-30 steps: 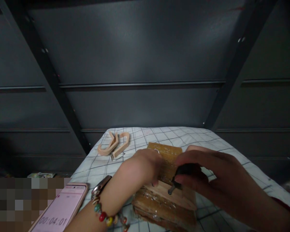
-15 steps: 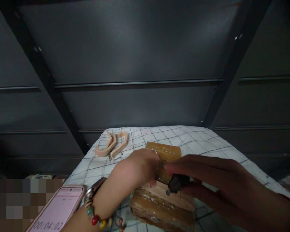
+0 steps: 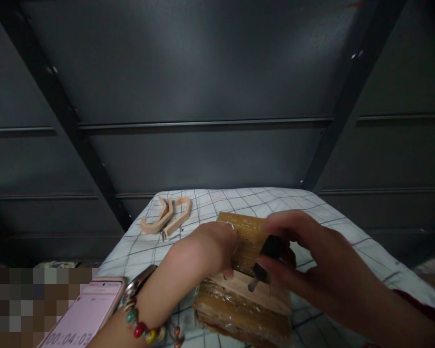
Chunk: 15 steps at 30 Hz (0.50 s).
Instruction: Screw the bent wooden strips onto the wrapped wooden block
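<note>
My right hand (image 3: 308, 261) pinches a short black-handled screwdriver (image 3: 271, 249) between thumb and fingers. Its metal tip points down at a pale wooden piece (image 3: 241, 290); whether they touch I cannot tell. My left hand (image 3: 215, 244) is closed over the left part of that piece, its thumb against the pale wood and its other fingers largely hidden. Beneath lies a brown block wrapped in shiny clear tape; its back part (image 3: 248, 241) shows behind the pale wood and its front part (image 3: 239, 314) nearer to me.
Bent pale wooden hook-like pieces (image 3: 166, 217) lie at the back left, with small metal bits (image 3: 164, 235) beside them. A phone (image 3: 89, 309) showing a timer rests at the front left. A checked cloth (image 3: 293, 200) covers the table, which meets a dark panelled wall (image 3: 210, 159).
My right hand has turned and lifted its knuckles, so the screwdriver's handle and metal tip show more plainly. The left hand stays in place over the wood.
</note>
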Tool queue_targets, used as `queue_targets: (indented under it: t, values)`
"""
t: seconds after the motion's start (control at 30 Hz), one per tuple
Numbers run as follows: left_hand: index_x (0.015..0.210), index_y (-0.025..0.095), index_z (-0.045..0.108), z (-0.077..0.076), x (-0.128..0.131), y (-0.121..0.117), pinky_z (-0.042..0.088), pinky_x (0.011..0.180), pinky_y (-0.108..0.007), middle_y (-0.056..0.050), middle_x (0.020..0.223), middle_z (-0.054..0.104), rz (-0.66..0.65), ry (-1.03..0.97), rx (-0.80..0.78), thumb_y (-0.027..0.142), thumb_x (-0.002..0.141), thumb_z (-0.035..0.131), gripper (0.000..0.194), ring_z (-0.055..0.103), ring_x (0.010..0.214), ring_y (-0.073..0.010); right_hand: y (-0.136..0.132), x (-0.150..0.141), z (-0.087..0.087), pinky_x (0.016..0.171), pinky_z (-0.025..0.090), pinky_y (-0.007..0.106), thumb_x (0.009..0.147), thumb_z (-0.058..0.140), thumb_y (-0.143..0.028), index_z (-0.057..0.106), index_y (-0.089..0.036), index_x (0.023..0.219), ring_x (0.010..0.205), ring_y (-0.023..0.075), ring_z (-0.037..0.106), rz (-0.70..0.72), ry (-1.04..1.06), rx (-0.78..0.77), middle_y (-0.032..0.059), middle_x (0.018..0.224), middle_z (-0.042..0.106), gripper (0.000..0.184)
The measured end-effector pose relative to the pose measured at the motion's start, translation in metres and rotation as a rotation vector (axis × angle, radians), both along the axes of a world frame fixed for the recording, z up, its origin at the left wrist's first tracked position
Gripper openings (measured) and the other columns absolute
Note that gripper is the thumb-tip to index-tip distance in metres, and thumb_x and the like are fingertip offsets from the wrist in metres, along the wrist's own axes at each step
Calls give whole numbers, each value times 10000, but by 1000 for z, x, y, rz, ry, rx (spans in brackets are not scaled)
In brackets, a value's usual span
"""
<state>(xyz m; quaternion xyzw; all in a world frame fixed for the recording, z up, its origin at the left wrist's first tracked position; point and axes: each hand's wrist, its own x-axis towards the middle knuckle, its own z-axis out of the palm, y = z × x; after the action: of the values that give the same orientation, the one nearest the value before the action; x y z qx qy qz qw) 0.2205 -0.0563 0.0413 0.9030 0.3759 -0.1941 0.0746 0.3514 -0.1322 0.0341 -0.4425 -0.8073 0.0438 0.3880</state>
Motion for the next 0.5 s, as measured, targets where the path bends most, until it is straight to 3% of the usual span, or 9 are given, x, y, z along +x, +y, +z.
queue_targets:
  t: [0.13,0.27,0.5]
  values:
    - [893,118,632,4,-1,0,430,612,-240,-75,833,636,25,-97,-95,203,594,678,314,578,728,-186,-2,14,2,587,458,197,764,534,-147,558,-246,921,653,105,555,146,-128,-20,-9,792,589,188]
    - [916,117,627,6,-1,-2,429,621,-242,-73,851,639,80,-78,-57,170,561,705,368,576,748,-187,-1,25,2,715,459,248,795,467,-94,463,-301,1144,832,136,573,189,-222,-76,10,952,601,406]
    - [835,110,649,-3,-6,3,430,609,-261,-87,794,642,19,-155,-91,179,567,683,279,581,705,-198,3,21,-2,688,453,196,715,497,5,509,-279,1017,746,104,590,258,-107,-57,-33,863,637,415]
